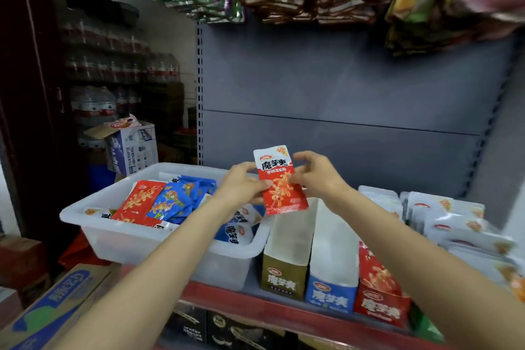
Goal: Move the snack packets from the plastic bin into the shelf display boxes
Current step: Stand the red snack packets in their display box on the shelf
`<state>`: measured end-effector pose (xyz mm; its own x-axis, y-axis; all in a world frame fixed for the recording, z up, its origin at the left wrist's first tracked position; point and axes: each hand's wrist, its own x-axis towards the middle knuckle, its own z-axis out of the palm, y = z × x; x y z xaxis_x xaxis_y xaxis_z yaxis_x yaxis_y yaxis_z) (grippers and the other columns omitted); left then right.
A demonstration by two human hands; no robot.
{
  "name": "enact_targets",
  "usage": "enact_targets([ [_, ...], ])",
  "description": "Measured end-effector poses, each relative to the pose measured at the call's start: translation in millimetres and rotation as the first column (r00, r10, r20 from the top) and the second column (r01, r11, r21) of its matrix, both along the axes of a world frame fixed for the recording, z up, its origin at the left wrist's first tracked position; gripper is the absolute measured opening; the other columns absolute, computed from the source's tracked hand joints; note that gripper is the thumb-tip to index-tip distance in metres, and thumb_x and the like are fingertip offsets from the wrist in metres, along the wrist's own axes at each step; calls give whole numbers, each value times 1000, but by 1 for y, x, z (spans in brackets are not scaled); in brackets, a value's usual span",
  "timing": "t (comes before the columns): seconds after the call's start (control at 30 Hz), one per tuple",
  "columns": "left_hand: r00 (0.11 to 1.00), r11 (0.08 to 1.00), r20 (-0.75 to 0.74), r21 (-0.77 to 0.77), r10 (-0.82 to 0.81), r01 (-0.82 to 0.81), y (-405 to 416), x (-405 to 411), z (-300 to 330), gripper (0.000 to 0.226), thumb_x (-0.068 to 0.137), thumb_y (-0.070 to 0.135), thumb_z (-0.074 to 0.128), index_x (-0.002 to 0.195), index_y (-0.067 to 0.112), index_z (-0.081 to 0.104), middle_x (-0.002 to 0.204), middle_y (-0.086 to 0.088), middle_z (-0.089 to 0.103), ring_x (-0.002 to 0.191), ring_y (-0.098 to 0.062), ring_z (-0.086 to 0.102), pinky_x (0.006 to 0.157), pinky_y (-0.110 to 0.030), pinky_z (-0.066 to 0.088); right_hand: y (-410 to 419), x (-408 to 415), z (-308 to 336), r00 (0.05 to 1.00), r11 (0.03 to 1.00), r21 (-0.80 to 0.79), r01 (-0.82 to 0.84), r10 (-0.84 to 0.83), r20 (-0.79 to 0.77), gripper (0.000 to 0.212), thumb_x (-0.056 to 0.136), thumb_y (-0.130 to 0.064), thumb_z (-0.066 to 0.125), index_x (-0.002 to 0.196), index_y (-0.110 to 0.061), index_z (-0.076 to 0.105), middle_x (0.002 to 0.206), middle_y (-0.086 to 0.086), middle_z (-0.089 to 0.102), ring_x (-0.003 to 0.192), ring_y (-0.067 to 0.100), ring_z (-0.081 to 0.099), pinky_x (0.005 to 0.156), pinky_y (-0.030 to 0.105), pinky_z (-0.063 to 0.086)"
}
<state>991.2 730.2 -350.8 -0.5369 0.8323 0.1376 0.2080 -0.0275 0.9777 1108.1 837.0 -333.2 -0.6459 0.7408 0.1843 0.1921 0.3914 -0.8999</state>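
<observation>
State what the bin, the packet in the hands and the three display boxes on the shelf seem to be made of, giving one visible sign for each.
Bin: translucent plastic, probably; packets show dimly through its milky wall.
Packet: glossy plastic film, seemingly; it shines and has flat sealed ends.
Display boxes: printed cardboard, likely; plain dull inner walls, straight folded edges.

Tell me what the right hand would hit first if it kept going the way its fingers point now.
The right hand points leftward, so it meets the red packet it already pinches, then the left hand just beyond. Depth is hard to judge from this one view.
</observation>
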Motion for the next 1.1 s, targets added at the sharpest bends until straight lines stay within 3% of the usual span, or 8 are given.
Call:
enact_targets([
  [0.13,992,990,-10,63,-129,129,19,47,6,50,87,-2,61,132,6,41,86,-11,65,70,-18,65,55,-20,57,13,59,13,998,993,100,63,-62,-14,80,82,0,67,146,-24,25,107,10,66,89,23,66,69,39,57],
  [0.27,973,978,-122,51,-197,204,41,92,2,61,83,-1,67,134,13,37,81,-2,61,72,-12,64,63,-27,59,24,110,17,984,962,254,99,-133,121,91,77,-4,73,146,-28,19,102,8,66,88,22,66,72,39,57],
  [0.4,950,973,-221,19,-222,232,56,124,-4,75,78,1,72,138,24,31,84,-1,62,84,-18,66,73,-38,59,29,145,16,939,895,430,121,-244,244,88,73,-7,76,144,-22,26,97,3,61,85,18,61,67,26,49],
  [0.57,876,977,-437,-30,-202,210,67,137,-11,93,75,5,76,144,32,21,76,6,62,70,-4,62,57,-14,49,39,161,9,888,839,530,124,-332,318,67,74,-8,75,126,-14,32,95,12,63,82,26,62,65,36,51],
  [0.67,831,976,-513,-82,-215,202,72,136,-19,97,75,6,76,146,33,16,74,6,61,70,-5,62,57,-13,47,47,162,8,846,796,596,110,-390,365,48,78,-12,73,110,-12,37,91,12,59,78,30,60,62,43,53],
  [0.8,776,985,-606,-104,-173,139,74,140,-28,88,76,9,76,144,29,23,82,3,55,72,-8,56,70,-24,49,50,157,7,747,730,683,-31,-437,502,14,85,-16,65,94,-17,55,103,10,63,87,30,61,76,44,55],
  [0.9,708,991,-694,-121,-129,62,75,139,-30,67,77,19,76,134,23,40,111,-2,54,89,-12,53,77,-26,47,47,154,6,704,723,682,-107,-429,566,18,86,-17,64,104,-16,62,109,9,63,97,30,61,81,41,53],
  [1.1,653,998,-754,35,64,-58,52,108,-21,26,89,21,61,115,21,59,115,1,56,89,-9,55,75,-18,40,29,131,8,818,716,690,-106,-332,470,18,88,-18,57,105,-17,64,106,4,66,94,25,61,81,41,53],
])
